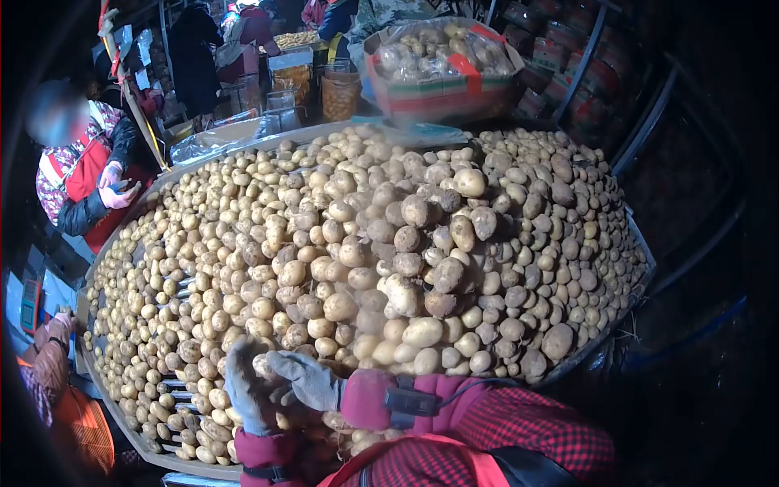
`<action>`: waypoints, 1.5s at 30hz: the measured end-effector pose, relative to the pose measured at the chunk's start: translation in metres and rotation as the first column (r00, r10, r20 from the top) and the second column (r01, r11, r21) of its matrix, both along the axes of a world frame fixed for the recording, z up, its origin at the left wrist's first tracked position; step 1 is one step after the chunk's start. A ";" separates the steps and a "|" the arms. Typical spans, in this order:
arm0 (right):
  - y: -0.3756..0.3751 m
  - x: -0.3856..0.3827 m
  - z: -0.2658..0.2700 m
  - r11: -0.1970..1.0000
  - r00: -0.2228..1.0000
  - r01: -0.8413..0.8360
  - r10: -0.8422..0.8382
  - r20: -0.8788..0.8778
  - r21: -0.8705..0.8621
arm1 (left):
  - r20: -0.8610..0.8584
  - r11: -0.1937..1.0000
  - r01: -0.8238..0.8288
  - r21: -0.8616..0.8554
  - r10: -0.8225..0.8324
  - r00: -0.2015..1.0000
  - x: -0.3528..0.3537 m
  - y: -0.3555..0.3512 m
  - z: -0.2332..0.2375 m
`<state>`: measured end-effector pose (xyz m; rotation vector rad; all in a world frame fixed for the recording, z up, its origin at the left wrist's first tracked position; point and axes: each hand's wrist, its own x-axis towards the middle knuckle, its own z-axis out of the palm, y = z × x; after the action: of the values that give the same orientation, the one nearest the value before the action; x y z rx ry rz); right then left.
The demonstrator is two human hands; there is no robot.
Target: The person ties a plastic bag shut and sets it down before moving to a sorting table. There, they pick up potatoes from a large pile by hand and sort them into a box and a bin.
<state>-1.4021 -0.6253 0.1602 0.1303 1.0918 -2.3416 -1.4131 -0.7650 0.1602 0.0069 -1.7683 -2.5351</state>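
Potatoes (341, 243) are heaped over a large slatted table (180, 388), some of them brown with soil. Near the front edge, my left hand (250, 388), in a grey glove, reaches up over the potatoes with its fingers bent. Close on its right is my right hand (307, 380), gloved too, its fingers pointing left towards the left hand. Potatoes lie right beside both gloves. Whatever may be between the two hands is hidden by the gloves and their shadow.
A carton of bagged potatoes (442, 89) stands beyond the heap. At the table's left side are a person in a red apron (85, 174) and another person's sleeve (50, 357). Further people stand at the back, near filled bags (339, 96). Metal bars (645, 122) rise on the right.
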 end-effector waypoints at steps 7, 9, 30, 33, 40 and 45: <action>0.005 -0.008 -0.028 0.963 0.979 -0.203 0.203 -0.017 -0.179 | -0.197 0.750 0.006 -0.662 -0.182 0.963 0.009 -0.017 0.012; 0.002 -0.007 -0.028 0.989 0.990 -0.140 0.139 -0.026 -0.047 | -0.296 0.589 -0.121 -0.799 -0.211 0.932 0.013 -0.024 0.025; -0.007 -0.007 -0.039 0.993 0.979 0.082 -0.064 -0.192 0.086 | -0.393 0.713 -0.219 -0.666 -0.086 0.916 0.026 0.008 -0.017; -0.006 0.002 -0.030 0.997 0.969 0.056 -0.044 -0.243 0.044 | -0.367 0.775 -0.188 -0.603 -0.061 0.928 0.025 0.012 -0.023; 0.002 0.002 -0.036 0.733 0.655 0.416 0.169 -0.737 0.538 | -0.337 0.832 -0.198 -0.518 0.014 0.942 0.025 0.011 -0.031; -0.003 0.006 -0.023 0.784 0.732 0.354 0.106 -0.673 0.509 | -0.118 0.964 -0.106 -0.244 0.079 0.990 0.024 0.011 -0.021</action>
<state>-1.3958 -0.6285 0.1367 -0.4773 2.2656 -2.0756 -1.3890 -0.7537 0.1391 -0.0536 -1.9804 -2.1894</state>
